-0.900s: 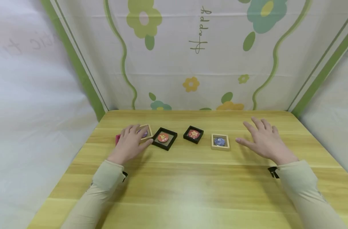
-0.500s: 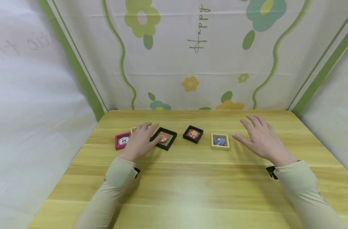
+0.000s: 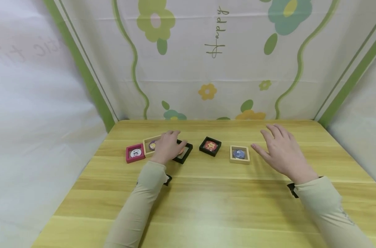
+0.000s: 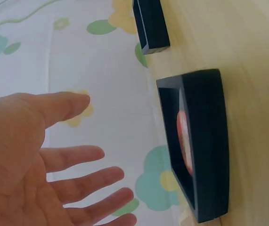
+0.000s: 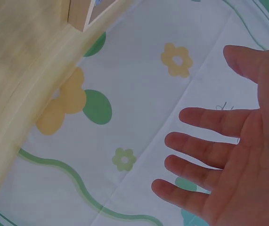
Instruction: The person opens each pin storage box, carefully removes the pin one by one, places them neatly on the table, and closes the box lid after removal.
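Note:
In the head view the left hand (image 3: 168,147) hovers over the left part of a black frame (image 3: 188,151) with an orange-red badge, covering some of it. The left wrist view shows that hand (image 4: 54,160) with spread fingers, apart from the black frame (image 4: 212,146). Left of it lie a light wooden frame (image 3: 146,142) with a purple badge and a pink frame (image 3: 129,156) with a white badge, touching each other. The right hand (image 3: 285,153) is held above the table, fingers spread, holding nothing, right of a light frame (image 3: 239,162) with a blue badge.
A smaller black frame (image 3: 211,146) with a red badge lies mid-table, between the larger black frame and the blue-badge frame. The wooden table (image 3: 200,206) meets a flowered white cloth (image 3: 181,69) at its back edge; white cloth also hangs on both sides.
The left hand has moved right, from over the pink and light wooden frames to over the black frame, uncovering the pink one. The right hand has shifted slightly left.

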`<state>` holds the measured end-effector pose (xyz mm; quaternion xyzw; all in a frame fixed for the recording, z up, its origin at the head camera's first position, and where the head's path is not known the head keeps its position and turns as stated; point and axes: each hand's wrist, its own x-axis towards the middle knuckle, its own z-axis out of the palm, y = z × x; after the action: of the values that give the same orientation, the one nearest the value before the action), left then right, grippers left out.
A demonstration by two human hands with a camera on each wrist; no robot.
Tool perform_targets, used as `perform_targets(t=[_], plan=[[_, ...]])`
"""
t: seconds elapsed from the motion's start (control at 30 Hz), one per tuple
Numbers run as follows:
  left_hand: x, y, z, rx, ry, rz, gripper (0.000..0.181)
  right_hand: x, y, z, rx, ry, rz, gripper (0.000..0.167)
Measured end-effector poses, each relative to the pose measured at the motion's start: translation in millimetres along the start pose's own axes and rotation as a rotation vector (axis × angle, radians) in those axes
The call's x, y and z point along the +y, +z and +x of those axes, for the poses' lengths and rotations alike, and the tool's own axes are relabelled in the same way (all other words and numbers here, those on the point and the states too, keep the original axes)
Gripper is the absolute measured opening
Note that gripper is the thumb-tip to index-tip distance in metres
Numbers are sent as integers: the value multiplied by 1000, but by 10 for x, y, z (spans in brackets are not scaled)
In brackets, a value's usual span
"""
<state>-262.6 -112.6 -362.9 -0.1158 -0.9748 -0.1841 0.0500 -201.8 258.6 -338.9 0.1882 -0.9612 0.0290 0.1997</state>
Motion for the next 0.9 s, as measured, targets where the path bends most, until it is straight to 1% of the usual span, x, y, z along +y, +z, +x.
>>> perform_targets(t=[0.1,0.17,0.27,0.4,0.5,0.63,0.77,0.9], plan=[[-22,24,5,0,-4,-4,58,-8,23,-12,-5,8,-25,62],[-60,36,7,-20,6,1,60,-24,43,-17,-10,9,-41,62],[-104,57,15,-70,16,30,65,-61,64,-14,-15,-5,-60,61],[-99,118,35,-149,-2,84,73,-109,74,-14,1,-32,-68,59],[-86,152,29,-190,-16,119,78,-145,79,-11,13,-45,-67,59],[-56,196,16,-207,-29,153,86,-157,80,-27,5,-49,-71,58],[-61,220,5,-209,-41,163,93,-176,105,-35,-25,-41,-53,58],[-71,230,-6,-221,-50,170,96,-194,138,-34,-35,-42,-34,58]])
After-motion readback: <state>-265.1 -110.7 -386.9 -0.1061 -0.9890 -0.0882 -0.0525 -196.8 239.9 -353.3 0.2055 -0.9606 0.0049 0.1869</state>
